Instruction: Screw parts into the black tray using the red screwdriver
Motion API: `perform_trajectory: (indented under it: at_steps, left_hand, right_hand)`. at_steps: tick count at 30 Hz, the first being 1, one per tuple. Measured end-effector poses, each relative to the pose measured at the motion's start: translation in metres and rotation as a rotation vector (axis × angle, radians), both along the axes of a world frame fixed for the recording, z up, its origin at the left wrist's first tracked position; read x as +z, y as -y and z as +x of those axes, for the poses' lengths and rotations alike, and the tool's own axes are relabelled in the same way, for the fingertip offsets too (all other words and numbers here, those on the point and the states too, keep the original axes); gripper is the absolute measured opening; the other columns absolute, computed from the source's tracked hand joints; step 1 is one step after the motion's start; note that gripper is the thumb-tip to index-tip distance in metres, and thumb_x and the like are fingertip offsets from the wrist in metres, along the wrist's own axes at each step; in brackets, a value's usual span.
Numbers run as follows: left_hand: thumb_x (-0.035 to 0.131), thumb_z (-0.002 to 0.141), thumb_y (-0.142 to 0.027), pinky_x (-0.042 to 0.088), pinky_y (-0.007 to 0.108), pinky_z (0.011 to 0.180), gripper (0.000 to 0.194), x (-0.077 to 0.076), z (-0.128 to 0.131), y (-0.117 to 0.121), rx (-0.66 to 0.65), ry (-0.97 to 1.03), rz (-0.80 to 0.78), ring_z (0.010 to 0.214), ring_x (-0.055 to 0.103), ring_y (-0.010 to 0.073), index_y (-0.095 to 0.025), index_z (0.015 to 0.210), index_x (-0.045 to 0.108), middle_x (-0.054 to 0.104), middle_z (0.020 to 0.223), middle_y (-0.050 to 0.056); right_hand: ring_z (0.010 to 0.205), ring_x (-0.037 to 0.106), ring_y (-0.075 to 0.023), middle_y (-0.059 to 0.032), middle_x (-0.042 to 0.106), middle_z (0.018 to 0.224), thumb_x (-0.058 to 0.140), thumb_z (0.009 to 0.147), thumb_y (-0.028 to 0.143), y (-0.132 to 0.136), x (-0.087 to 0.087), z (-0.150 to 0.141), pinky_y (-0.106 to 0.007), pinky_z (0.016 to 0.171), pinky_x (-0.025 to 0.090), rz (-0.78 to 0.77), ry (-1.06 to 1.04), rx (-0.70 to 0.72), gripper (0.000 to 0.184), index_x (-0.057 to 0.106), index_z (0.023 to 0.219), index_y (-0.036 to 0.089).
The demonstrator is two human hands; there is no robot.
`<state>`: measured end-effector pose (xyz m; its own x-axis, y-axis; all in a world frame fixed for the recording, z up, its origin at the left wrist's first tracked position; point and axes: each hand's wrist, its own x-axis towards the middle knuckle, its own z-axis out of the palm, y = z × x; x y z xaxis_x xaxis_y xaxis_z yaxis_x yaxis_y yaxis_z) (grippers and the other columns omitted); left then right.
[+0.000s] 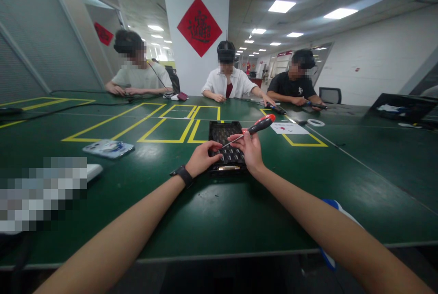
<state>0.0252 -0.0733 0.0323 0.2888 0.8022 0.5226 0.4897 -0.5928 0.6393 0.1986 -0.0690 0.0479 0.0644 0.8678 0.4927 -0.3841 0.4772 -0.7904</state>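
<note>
A screwdriver (262, 124) with a black and red handle slants over an open black bit case (228, 168). My right hand (252, 151) holds it near the front of the handle, its thin metal shaft pointing down to the left. At the shaft's tip, the thumb and forefinger of my left hand (202, 159) close in a pinch; whatever small piece is between them is too small to make out. Rows of small metallic pieces sit in the case, partly hidden by both hands. A dark watch (185, 176) is on my left wrist.
A phone (108, 148) lies left on the green table (205, 225), which has yellow tape outlines. Right of the case are a printed sheet (289, 128) and a white tape ring (315, 122). Three people sit across the table, one handling a dark tool (315, 105).
</note>
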Motion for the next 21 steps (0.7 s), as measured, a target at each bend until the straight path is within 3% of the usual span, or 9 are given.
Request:
perform_trajectory:
  at_steps: [4,10,15,21]
  left_hand:
    - [0.058,0.075,-0.031,0.045,0.03,0.079,0.026,-0.0007,0.0003,-0.0002,0.032,-0.019,-0.022,0.079,0.059,0.0162,-0.016,0.095,0.064,0.065,0.085,0.004]
    - [0.054,0.078,-0.037,0.045,0.03,0.073,0.031,0.0011,0.0011,0.002,0.073,-0.069,-0.048,0.073,0.06,0.0172,-0.017,0.098,0.066,0.068,0.079,0.004]
    - [0.049,0.082,-0.034,0.044,0.031,0.079,0.028,0.0021,0.0,0.0021,0.02,-0.055,-0.063,0.083,0.062,0.0189,-0.018,0.096,0.067,0.07,0.088,0.004]
    - [0.048,0.082,-0.032,0.043,0.031,0.081,0.029,0.0027,0.0009,0.0032,-0.017,-0.005,-0.073,0.079,0.062,0.0169,-0.017,0.103,0.062,0.07,0.082,0.003]
  right_hand:
    - [0.072,0.065,-0.0143,-0.0004,0.064,0.073,0.044,0.085,0.044,0.0027,0.0027,0.0003,-0.028,0.064,0.053,-0.008,-0.016,0.046,0.027,0.04,0.099,0.022]
    - [0.071,0.065,-0.0144,-0.0001,0.064,0.072,0.043,0.086,0.045,0.0044,0.0035,0.0012,-0.027,0.062,0.053,-0.004,-0.025,0.033,0.027,0.039,0.099,0.023]
    - [0.069,0.065,-0.0144,0.0001,0.063,0.071,0.042,0.086,0.046,0.0035,0.0028,0.0017,-0.027,0.06,0.053,-0.014,-0.031,0.02,0.027,0.038,0.098,0.022]
    - [0.07,0.065,-0.0139,-0.0001,0.064,0.072,0.042,0.086,0.044,0.0044,0.0037,0.0011,-0.027,0.063,0.053,0.011,-0.007,0.041,0.025,0.039,0.098,0.022]
